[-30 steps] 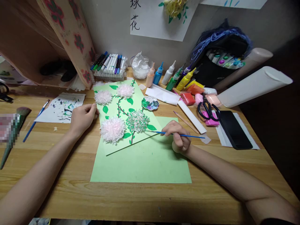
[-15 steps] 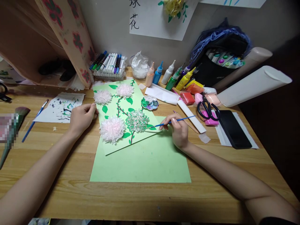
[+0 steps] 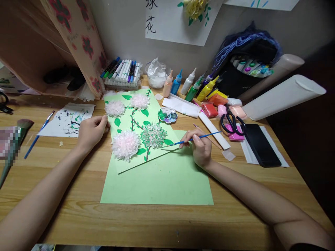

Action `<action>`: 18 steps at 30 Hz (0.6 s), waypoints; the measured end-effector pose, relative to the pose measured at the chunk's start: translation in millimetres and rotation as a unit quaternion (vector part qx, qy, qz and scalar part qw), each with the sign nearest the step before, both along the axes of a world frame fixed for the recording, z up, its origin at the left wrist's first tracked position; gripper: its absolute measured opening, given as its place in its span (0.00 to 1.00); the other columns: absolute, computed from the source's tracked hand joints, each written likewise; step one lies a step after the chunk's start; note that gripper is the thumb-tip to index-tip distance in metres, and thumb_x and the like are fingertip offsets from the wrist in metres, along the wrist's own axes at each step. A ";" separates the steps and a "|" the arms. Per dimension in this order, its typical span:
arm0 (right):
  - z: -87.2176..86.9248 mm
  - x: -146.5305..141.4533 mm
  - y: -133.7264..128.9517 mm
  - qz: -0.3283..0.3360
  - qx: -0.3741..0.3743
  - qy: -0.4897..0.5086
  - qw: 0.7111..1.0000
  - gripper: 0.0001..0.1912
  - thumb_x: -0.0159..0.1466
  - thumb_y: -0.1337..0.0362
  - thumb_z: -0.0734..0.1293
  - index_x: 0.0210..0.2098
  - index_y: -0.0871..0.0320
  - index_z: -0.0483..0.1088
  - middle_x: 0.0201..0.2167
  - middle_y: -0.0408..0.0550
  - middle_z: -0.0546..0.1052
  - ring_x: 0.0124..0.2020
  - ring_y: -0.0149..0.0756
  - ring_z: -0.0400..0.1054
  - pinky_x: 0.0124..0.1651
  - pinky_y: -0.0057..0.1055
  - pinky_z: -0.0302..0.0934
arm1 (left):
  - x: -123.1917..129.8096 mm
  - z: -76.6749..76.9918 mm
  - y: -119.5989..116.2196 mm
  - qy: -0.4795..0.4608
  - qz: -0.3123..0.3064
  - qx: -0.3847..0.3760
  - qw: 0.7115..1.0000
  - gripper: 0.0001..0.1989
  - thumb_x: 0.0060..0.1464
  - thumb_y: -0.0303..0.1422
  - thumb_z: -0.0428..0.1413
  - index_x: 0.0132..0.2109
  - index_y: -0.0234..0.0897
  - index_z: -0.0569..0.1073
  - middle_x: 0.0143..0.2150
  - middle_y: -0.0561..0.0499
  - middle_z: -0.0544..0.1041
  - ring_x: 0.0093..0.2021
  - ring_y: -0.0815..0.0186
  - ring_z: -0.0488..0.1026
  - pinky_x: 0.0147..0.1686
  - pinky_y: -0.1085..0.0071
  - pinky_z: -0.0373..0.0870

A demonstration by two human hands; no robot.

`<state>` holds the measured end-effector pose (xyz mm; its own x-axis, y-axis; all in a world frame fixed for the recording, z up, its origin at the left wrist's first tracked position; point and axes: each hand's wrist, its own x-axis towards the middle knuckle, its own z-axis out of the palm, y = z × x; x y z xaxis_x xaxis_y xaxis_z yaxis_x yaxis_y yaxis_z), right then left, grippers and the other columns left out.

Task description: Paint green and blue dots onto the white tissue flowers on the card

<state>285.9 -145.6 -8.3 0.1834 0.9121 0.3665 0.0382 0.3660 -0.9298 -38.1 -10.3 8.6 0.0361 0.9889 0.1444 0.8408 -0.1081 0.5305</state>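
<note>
My right hand [image 3: 201,149] is closed round a thin blue paintbrush [image 3: 195,138]. The brush tip points left, beside the lower right of a green-daubed paper flower [image 3: 153,135]. This flower sits on a light green board [image 3: 125,166] with painted leaves and brown stems. Several pale pink ruffled flowers, one large [image 3: 125,145] at lower left, share the board. At the board's left edge my left hand [image 3: 92,133] is closed, thumb and fingers pinching the edge; its fingertips are partly hidden. Beneath the board lies a larger green sheet [image 3: 162,188]. A small paint palette [image 3: 167,115] with green and purple paint touches its right side.
Behind stand several paint bottles [image 3: 192,91], a clear bowl [image 3: 157,75] of white tissue and a marker rack [image 3: 123,76]. Scissors [image 3: 232,123] and a phone [image 3: 262,144] lie right. A paint-stained paper [image 3: 69,120] and another brush [image 3: 39,136] lie left.
My right hand has drawn the paintbrush slightly right and down, with the tip now just below the daubed flower. My left hand stays at the board's edge.
</note>
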 end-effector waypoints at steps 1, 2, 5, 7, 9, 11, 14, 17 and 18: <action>-0.9 0.3 -0.7 0.002 0.007 -0.019 1.000 0.14 0.69 0.60 0.59 0.28 0.55 0.69 0.20 0.42 0.74 0.21 0.32 0.67 0.25 0.30 0.57 | -0.1 -0.4 0.2 0.000 0.001 0.001 1.000 0.18 0.59 0.38 0.50 0.27 0.35 0.76 0.20 0.54 0.74 0.26 0.67 0.70 0.32 0.73 0.60; -1.8 0.5 -1.4 0.001 0.015 -0.036 0.999 0.15 0.69 0.59 0.59 0.28 0.55 0.69 0.20 0.43 0.74 0.22 0.33 0.67 0.26 0.31 0.58 | -0.3 -0.8 0.5 0.000 0.001 0.002 1.000 0.18 0.59 0.38 0.50 0.26 0.35 0.76 0.20 0.54 0.74 0.26 0.66 0.70 0.31 0.73 0.60; -3.4 0.3 -2.8 -0.018 0.061 -0.073 0.995 0.15 0.70 0.60 0.58 0.30 0.55 0.70 0.21 0.43 0.75 0.23 0.34 0.68 0.26 0.32 0.58 | -1.1 -2.3 1.0 0.001 0.002 0.007 1.000 0.18 0.59 0.39 0.49 0.26 0.36 0.76 0.20 0.54 0.74 0.26 0.66 0.70 0.31 0.73 0.60; -3.6 0.1 -2.9 -0.031 0.103 -0.078 0.991 0.14 0.70 0.61 0.58 0.31 0.54 0.70 0.21 0.43 0.74 0.23 0.35 0.68 0.26 0.33 0.58 | -1.8 -3.5 1.6 -0.002 -0.001 0.009 1.000 0.18 0.59 0.39 0.49 0.27 0.36 0.76 0.20 0.53 0.74 0.27 0.65 0.71 0.32 0.72 0.60; -3.6 0.1 -3.1 -0.042 0.140 -0.072 0.987 0.14 0.69 0.62 0.58 0.31 0.54 0.70 0.21 0.43 0.75 0.23 0.35 0.68 0.27 0.34 0.59 | -2.3 -4.4 2.2 -0.004 -0.002 0.008 1.000 0.18 0.59 0.39 0.49 0.26 0.36 0.76 0.20 0.53 0.74 0.26 0.65 0.71 0.32 0.72 0.60; -3.9 0.2 -3.8 -0.042 0.165 -0.069 0.983 0.14 0.69 0.63 0.57 0.31 0.54 0.70 0.21 0.43 0.75 0.22 0.35 0.68 0.29 0.35 0.60 | -2.5 -4.8 2.5 -0.005 -0.002 0.008 1.000 0.19 0.59 0.40 0.49 0.26 0.36 0.76 0.20 0.53 0.74 0.26 0.65 0.71 0.32 0.72 0.60; -4.9 0.1 -4.9 -0.032 0.173 -0.082 0.981 0.14 0.69 0.62 0.57 0.31 0.54 0.70 0.21 0.43 0.75 0.22 0.35 0.68 0.30 0.36 0.60 | -2.0 -3.7 1.8 -0.002 0.000 0.008 1.000 0.19 0.59 0.39 0.49 0.26 0.36 0.76 0.21 0.53 0.74 0.27 0.65 0.71 0.32 0.71 0.60; -5.6 1.6 -2.1 -0.053 0.145 -0.100 0.983 0.14 0.70 0.62 0.56 0.32 0.53 0.70 0.24 0.43 0.76 0.26 0.36 0.71 0.32 0.36 0.61 | -1.2 -1.1 0.1 0.000 -0.003 -0.003 1.000 0.18 0.59 0.38 0.48 0.27 0.36 0.76 0.22 0.53 0.75 0.27 0.66 0.71 0.33 0.72 0.60; -5.5 3.0 0.4 -0.067 0.128 -0.105 0.984 0.14 0.71 0.61 0.56 0.34 0.53 0.71 0.26 0.44 0.77 0.28 0.37 0.71 0.34 0.37 0.62 | -1.1 -0.4 -0.4 0.001 -0.005 -0.008 1.000 0.18 0.60 0.38 0.49 0.27 0.36 0.76 0.22 0.53 0.75 0.28 0.66 0.71 0.33 0.72 0.60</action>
<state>288.8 -145.2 -13.8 0.1923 0.7577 0.6236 0.2831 0.5656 -0.7746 -39.2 -10.7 8.3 0.0472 0.9907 0.1280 0.8410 -0.1085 0.5301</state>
